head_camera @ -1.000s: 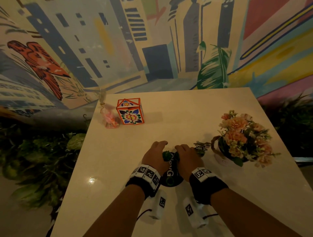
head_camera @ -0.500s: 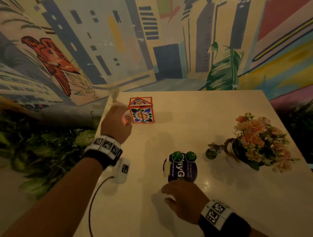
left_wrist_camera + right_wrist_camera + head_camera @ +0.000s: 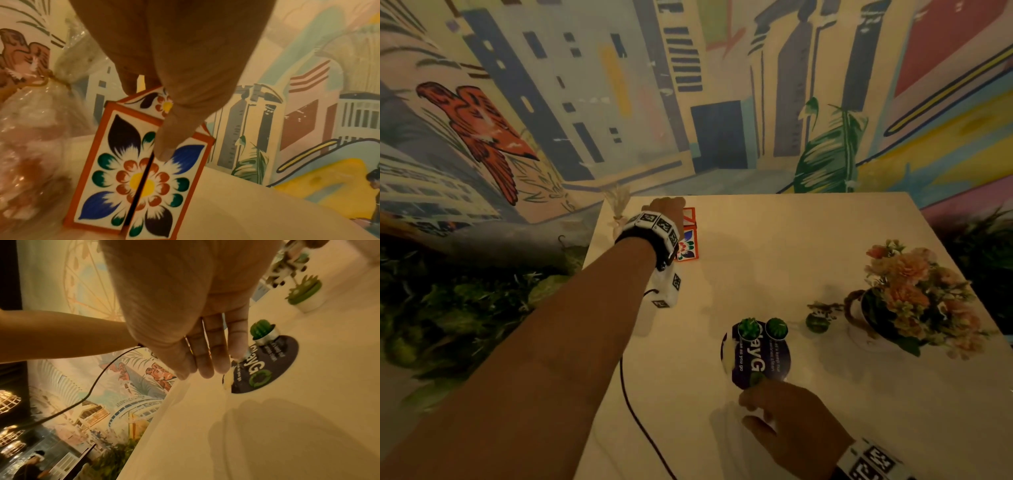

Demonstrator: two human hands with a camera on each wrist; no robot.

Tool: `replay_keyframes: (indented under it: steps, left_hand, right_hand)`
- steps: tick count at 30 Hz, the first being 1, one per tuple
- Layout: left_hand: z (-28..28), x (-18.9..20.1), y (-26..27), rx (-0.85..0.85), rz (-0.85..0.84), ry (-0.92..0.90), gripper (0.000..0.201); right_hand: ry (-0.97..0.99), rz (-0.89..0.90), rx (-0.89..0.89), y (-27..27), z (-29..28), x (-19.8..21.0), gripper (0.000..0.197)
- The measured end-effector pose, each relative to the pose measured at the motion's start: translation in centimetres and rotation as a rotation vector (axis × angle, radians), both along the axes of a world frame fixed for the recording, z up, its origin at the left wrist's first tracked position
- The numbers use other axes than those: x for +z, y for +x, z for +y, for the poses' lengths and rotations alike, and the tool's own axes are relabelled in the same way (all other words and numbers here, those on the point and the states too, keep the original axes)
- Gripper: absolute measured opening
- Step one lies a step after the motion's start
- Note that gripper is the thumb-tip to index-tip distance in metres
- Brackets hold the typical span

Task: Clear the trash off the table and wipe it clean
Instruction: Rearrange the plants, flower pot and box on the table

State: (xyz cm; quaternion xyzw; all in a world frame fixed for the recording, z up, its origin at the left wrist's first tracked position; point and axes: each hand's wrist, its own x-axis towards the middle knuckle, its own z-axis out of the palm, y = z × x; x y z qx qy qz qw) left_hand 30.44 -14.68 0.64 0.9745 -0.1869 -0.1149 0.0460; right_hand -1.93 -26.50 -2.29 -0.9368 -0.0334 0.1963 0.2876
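- Two bare hands work over the pale glossy table (image 3: 774,246), well apart from each other.
- At the far left corner stands a clear crinkled plastic bag with pink contents (image 3: 30,129), tied at its neck and just beside the box.
- Next to it, the left hand (image 3: 666,209) reaches to the far edge and grips the orange-edged cardboard box painted with a many-coloured flower (image 3: 131,175); the wrist view shows the thumb (image 3: 170,138) pressed down on the flowered front face by its centre seam, while the other fingers curl over the peaked top, so the hold is a narrow pinch across the box's upper part.
- The box rests on the table, tilted in the wrist view; whether its base is fully down cannot be told.
- Nearer the middle lies a round dark sticker with white lettering (image 3: 760,359), flat on the table, with two small green cactus figures in white pots (image 3: 762,329) at its far edge.
- The right hand (image 3: 796,421) is at the near edge of that sticker; from the wrist view its fingers (image 3: 209,356) are straight and close together, holding nothing, their tips over the table close to a small pale yellowish scrap (image 3: 228,379) at the sticker's rim; contact cannot be told.
- Another green cactus figure (image 3: 816,322) stands right of the sticker.
- Farthest right is a dark handled pot of peach and orange flowers (image 3: 907,294).
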Motion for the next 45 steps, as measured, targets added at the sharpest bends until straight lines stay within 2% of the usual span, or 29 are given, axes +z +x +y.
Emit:
replay_keyframes:
  steps: [2,4,10,14,17,20,22,26,31,41,43,45]
  left_hand:
    - [0.2,0.6,-0.6,-0.03,-0.015,-0.055,0.06]
    - [0.7,1.1,-1.4,-0.067,-0.001,-0.081,0.047]
    - [2.6,1.4,-6.1,-0.177,0.13,-0.015,0.058]
    - [3.7,1.2,-9.6,-0.248,0.135,-0.013,0.056]
    - [4.0,0.8,-11.4,-0.275,0.124,-0.031,0.054]
    - [4.1,0.6,-12.8,-0.274,0.091,-0.035,0.053]
    - [4.2,0.5,-13.4,-0.257,0.072,-0.042,0.05]
    - [3.8,0.5,-13.9,-0.238,0.064,-0.053,0.047]
    - [3.0,0.3,-14.5,-0.241,0.051,-0.084,0.045]
    - [2.7,-0.1,-14.5,-0.217,0.027,-0.128,0.039]
    - [3.0,-0.2,-14.5,-0.203,0.056,-0.158,0.052]
    - [3.8,-0.2,-14.5,-0.17,0.112,-0.22,0.075]
  right_hand:
    - [-0.009,0.006,-0.032,-0.5,-0.5,-0.1,0.033]
    - [-0.017,-0.007,-0.079,-0.8,-0.9,-0.3,0.031]
    - [-0.053,-0.107,-0.232,1.1,-2.2,-0.8,0.034]
    - [0.028,-0.164,-0.326,4.7,-2.4,0.0,0.052]
    - [0.137,-0.228,-0.396,8.7,-2.0,1.3,0.077]
    - [0.201,-0.171,-0.328,11.6,-1.0,2.5,0.097]
    - [0.194,-0.143,-0.225,12.4,-0.2,2.9,0.1]
    - [0.142,-0.125,-0.151,12.8,0.5,2.8,0.093]
    - [0.074,-0.167,-0.119,12.8,0.3,2.7,0.073]
    - [0.038,-0.194,-0.151,12.4,0.5,2.7,0.056]
    - [0.015,-0.194,-0.137,12.4,0.5,2.9,0.052]
    - [-0.007,-0.19,-0.121,12.3,0.6,3.1,0.05]
